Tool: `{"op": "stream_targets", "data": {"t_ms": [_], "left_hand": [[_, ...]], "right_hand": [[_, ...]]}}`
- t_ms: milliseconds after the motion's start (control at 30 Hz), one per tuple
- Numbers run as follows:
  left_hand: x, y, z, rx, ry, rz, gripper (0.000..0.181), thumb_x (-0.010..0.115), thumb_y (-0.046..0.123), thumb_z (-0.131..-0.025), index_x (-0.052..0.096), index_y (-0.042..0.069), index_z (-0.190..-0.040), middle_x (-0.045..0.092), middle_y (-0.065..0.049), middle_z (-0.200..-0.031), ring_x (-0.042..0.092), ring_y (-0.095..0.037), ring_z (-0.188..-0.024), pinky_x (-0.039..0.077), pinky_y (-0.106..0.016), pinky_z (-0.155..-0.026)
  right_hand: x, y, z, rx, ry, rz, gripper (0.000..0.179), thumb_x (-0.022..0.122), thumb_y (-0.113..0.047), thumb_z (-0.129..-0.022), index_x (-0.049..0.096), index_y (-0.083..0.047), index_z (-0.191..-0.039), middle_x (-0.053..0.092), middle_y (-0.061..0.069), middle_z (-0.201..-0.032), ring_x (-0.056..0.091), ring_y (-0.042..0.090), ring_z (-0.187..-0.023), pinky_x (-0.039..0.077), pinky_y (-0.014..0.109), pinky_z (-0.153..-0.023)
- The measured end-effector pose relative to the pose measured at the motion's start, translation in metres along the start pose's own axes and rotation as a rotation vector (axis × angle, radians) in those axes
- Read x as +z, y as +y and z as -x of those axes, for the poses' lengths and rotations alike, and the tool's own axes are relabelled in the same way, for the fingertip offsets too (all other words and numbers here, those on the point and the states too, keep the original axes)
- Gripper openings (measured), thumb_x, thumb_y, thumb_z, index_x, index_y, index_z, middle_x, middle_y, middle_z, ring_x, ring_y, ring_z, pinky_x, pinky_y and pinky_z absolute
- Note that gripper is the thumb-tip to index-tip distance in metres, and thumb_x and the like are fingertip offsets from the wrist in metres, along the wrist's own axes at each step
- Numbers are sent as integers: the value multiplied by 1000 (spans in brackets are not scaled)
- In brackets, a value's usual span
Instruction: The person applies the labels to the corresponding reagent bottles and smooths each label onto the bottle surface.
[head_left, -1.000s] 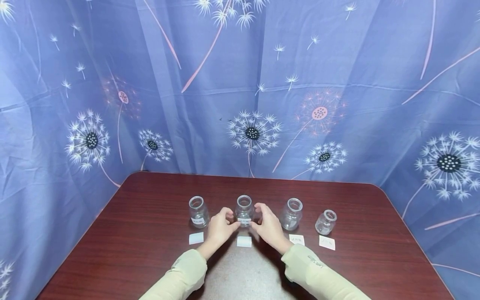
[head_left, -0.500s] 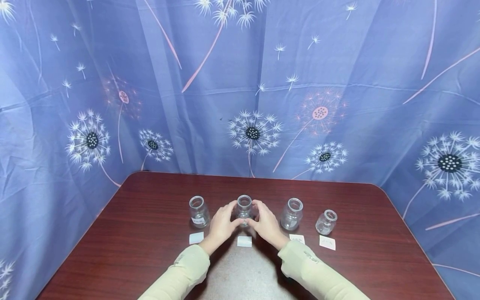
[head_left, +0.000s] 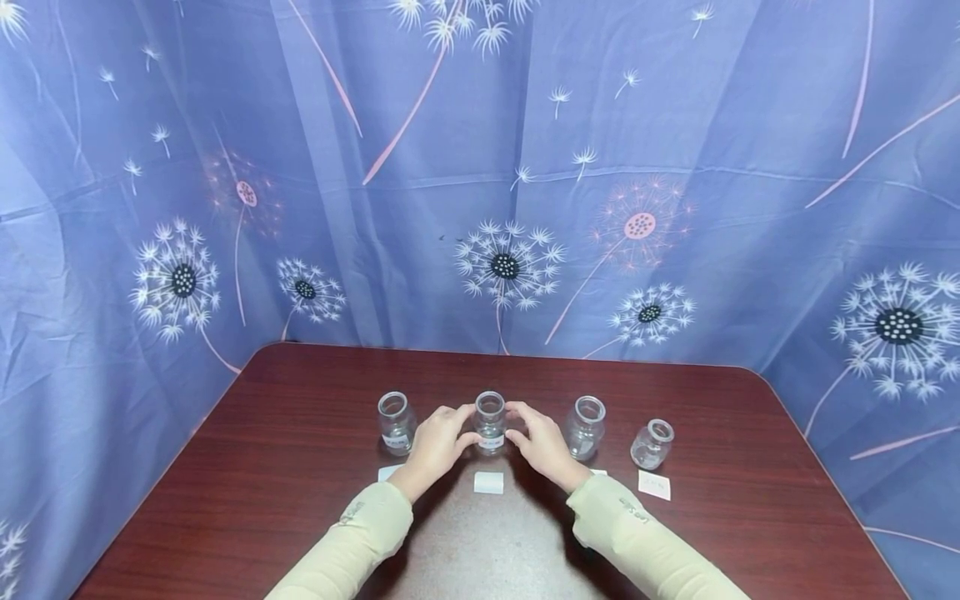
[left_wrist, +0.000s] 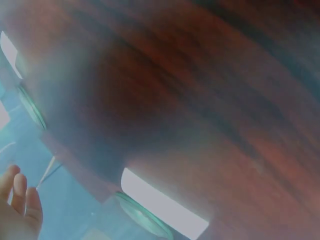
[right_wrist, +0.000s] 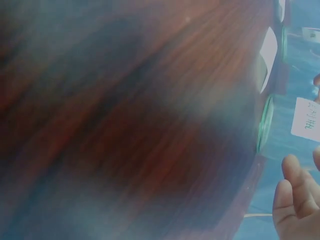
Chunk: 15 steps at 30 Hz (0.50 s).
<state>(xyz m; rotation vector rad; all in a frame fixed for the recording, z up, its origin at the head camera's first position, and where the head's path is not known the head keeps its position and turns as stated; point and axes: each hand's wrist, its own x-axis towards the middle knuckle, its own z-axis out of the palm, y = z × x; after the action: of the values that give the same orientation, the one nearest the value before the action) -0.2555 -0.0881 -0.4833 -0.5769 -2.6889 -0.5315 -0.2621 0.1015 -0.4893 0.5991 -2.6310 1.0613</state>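
Note:
In the head view a clear glass jar [head_left: 491, 408] stands upright between my hands, with a white paper label [head_left: 491, 442] with writing on its front. My left hand [head_left: 435, 442] is at the jar's left side, fingertips near its shoulder and thumb beside the label. On the other side my right hand [head_left: 542, 440] mirrors it, fingers loosely bent around the glass. In the right wrist view my fingers [right_wrist: 295, 187] lie beside the labelled jar [right_wrist: 280, 130], with a gap showing. Fingers [left_wrist: 20, 197] of my left hand are also apart from the glass in the left wrist view.
Left of my hands stands another labelled jar [head_left: 397, 423]. To the right are a similar jar [head_left: 585, 427] and a smaller one [head_left: 652, 446]. Paper slips lie in front: one pale slip [head_left: 489, 482], one with writing [head_left: 655, 485], others partly covered by arms. A dark red-brown table [head_left: 300, 483] meets a blue curtain [head_left: 420, 275].
Both thumbs first come together over the middle jar's label, then draw apart to its sides. The label shows again, and both hands shift slightly outward from the jar.

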Motion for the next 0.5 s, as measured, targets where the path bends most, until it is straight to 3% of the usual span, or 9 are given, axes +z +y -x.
{"op": "stream_targets", "data": {"t_ms": [233,500], "left_hand": [[4,4,3,-22,-90,-45,63,69,40,-71,44,13,-123,62,-8,-98,58,-22,-92,49,-37,-67],[18,17,4,-52,-6,-169,74,71,44,-66,37,9,-122,63,-6,-86,60,-22,-79,47,-35,-65]], "right_hand": [[2,-3,5,24,-103,54,60,70,-11,-71,39,-9,-123,59,6,-107,54,8,-63,41,21,-56],[13,-8,7,52,-69,198,74,72,-30,-70,33,-7,-127,53,9,-109,60,24,-77,46,37,-61]]}}
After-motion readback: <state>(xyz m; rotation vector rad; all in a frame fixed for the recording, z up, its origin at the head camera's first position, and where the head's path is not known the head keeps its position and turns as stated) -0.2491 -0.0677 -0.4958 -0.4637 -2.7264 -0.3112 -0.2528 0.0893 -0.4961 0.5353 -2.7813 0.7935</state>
